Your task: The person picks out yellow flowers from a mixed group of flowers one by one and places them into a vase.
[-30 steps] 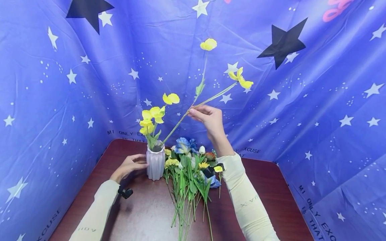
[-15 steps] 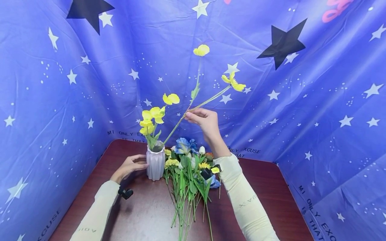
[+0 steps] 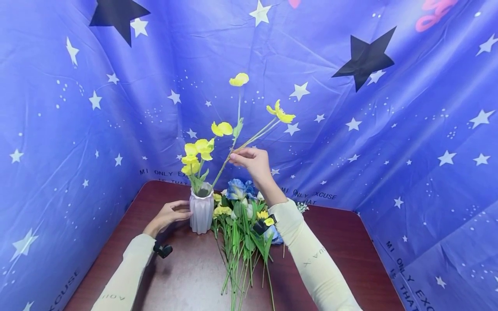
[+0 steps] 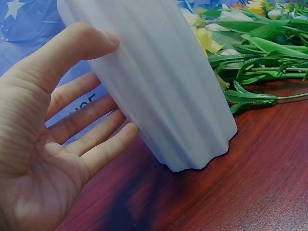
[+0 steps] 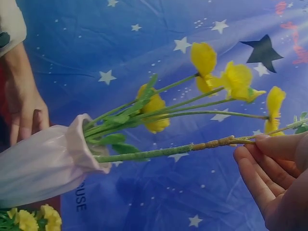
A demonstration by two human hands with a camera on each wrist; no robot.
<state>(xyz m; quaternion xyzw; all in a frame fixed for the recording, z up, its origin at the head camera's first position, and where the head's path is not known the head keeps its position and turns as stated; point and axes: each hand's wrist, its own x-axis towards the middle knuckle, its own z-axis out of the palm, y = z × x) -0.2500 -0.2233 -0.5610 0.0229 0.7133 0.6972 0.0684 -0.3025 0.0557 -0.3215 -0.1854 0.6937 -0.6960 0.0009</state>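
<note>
A pale, fluted vase (image 3: 201, 214) stands upright on the table, holding several yellow flowers (image 3: 202, 147). My left hand (image 3: 170, 216) is at its left side; in the left wrist view the thumb and fairly straight fingertips (image 4: 127, 131) meet the vase wall without wrapping round it. Between thumb and fingers, my right hand (image 3: 253, 163) pinches the forked stem (image 5: 211, 144) of another yellow flower stalk near its branching point. The lower end of that stem is inside the vase mouth, hidden by the rim. Its blooms (image 3: 281, 112) lean up and to the right.
Right of the vase lies a pile of artificial flowers (image 3: 241, 211), blue, white and yellow, their green stems (image 3: 237, 268) pointing toward the near edge. The dark red table (image 3: 334, 259) is surrounded by a blue star-printed cloth (image 3: 435, 129).
My right hand has moved left and slightly down, swinging the forked flower stem more upright and closer to the other flowers. The left hand stays at the vase.
</note>
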